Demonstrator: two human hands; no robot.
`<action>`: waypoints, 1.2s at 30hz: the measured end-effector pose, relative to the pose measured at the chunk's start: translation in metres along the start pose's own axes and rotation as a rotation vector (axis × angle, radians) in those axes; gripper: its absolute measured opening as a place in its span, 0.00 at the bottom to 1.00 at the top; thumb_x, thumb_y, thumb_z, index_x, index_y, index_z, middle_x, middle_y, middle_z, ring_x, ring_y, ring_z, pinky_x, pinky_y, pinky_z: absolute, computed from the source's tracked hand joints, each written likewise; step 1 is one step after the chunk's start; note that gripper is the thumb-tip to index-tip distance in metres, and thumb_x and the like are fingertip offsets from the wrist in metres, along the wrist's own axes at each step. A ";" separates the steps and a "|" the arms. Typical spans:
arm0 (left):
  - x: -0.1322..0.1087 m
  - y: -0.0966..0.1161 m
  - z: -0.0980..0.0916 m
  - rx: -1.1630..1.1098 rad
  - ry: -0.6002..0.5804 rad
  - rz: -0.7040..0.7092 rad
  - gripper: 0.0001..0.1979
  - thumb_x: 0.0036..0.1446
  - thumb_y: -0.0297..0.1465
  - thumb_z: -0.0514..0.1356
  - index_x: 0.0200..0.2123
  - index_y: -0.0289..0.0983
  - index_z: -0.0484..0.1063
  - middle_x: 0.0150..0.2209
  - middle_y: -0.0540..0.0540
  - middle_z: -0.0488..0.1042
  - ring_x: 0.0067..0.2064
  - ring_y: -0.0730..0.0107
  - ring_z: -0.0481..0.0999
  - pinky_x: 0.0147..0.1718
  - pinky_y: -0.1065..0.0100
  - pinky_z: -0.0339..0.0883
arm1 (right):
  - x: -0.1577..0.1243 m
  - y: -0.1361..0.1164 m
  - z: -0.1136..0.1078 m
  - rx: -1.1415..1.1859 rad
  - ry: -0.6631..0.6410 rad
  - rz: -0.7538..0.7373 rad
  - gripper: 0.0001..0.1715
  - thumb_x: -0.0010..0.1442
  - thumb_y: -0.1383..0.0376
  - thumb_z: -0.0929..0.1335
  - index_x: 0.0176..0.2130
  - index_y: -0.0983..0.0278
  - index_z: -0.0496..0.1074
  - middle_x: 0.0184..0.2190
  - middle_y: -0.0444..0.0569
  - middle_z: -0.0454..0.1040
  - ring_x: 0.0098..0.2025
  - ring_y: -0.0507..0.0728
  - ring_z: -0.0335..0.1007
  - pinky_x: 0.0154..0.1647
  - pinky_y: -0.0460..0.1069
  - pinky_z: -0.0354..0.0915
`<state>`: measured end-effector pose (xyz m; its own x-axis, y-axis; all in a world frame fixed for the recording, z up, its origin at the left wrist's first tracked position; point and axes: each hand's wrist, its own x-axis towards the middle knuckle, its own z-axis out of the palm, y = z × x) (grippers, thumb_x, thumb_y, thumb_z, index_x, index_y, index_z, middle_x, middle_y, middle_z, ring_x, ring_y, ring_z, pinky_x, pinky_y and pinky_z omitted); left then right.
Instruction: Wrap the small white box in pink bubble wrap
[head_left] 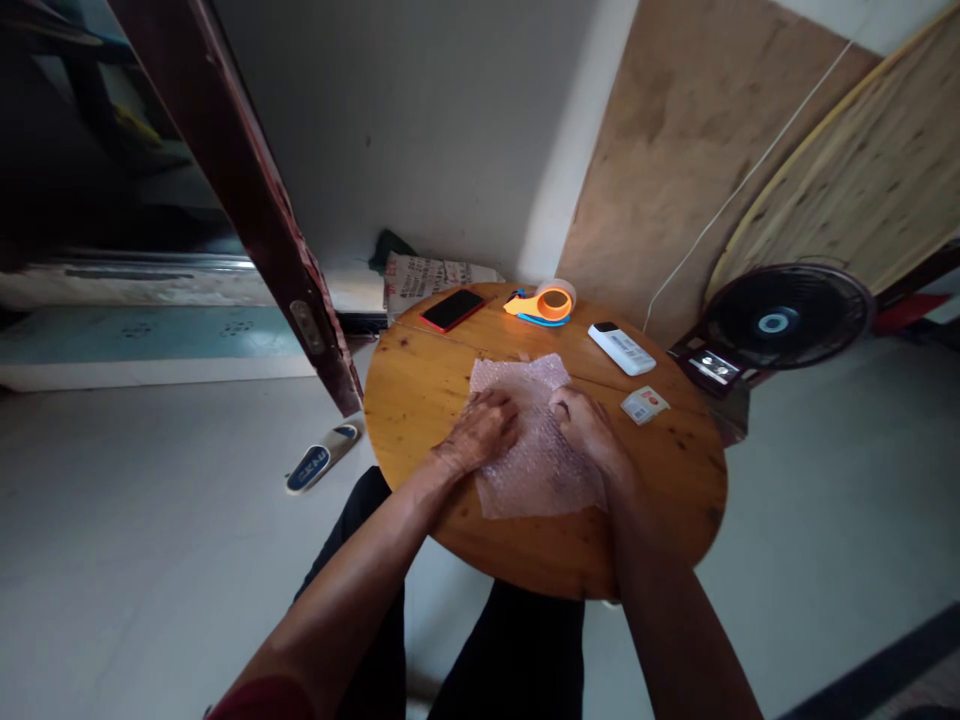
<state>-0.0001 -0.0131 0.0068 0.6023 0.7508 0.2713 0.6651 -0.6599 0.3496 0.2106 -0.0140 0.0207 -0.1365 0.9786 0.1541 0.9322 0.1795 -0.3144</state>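
The bubble wrap (538, 478) lies flat on the round wooden bench (679, 490), toward the edge nearest the person. The left hand (484, 428) rests palm down on the left part of the wrap; its fingers are slightly bent, close together and laid over the surface. The right hand (585, 420) contacts the upper right part of the wrap with its fingers curled inward; whether they pinch the sheet cannot be determined.

Along the far side of the bench, left to right, are the phone (453, 310), the orange tape dispenser (529, 303) and the white case (622, 349). The packet (644, 405) lies to the right of the right hand, nearer than the case. The fan (780, 320) stands beyond the bench at right.
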 end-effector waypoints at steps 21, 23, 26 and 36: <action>0.002 0.006 -0.006 0.041 0.029 -0.194 0.11 0.61 0.36 0.54 0.40 0.38 0.73 0.47 0.41 0.73 0.51 0.57 0.70 0.51 0.56 0.62 | -0.003 -0.023 0.007 0.095 -0.026 -0.235 0.12 0.60 0.70 0.63 0.38 0.61 0.75 0.41 0.49 0.74 0.45 0.55 0.68 0.47 0.48 0.62; 0.001 0.005 -0.004 0.042 0.029 -0.176 0.10 0.60 0.36 0.55 0.41 0.38 0.73 0.48 0.41 0.73 0.52 0.57 0.70 0.51 0.56 0.62 | -0.004 -0.023 0.005 0.076 -0.020 -0.188 0.12 0.60 0.69 0.63 0.38 0.60 0.75 0.40 0.48 0.74 0.43 0.55 0.68 0.45 0.48 0.62; 0.001 0.002 -0.001 0.037 0.033 -0.158 0.10 0.58 0.35 0.57 0.41 0.38 0.72 0.48 0.41 0.73 0.53 0.56 0.69 0.52 0.55 0.62 | -0.005 -0.020 0.003 0.041 -0.017 -0.111 0.12 0.60 0.68 0.63 0.39 0.59 0.75 0.41 0.48 0.75 0.42 0.54 0.68 0.44 0.47 0.61; -0.001 0.006 -0.001 -0.062 -0.024 0.096 0.12 0.59 0.30 0.55 0.45 0.39 0.72 0.48 0.43 0.74 0.53 0.59 0.71 0.54 0.58 0.62 | -0.004 -0.019 0.002 -0.011 -0.025 -0.091 0.11 0.61 0.68 0.62 0.37 0.61 0.74 0.40 0.50 0.75 0.41 0.55 0.69 0.42 0.48 0.59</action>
<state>0.0031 -0.0177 0.0094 0.6726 0.6831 0.2846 0.5760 -0.7247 0.3782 0.1927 -0.0211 0.0237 -0.2288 0.9605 0.1583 0.9192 0.2667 -0.2899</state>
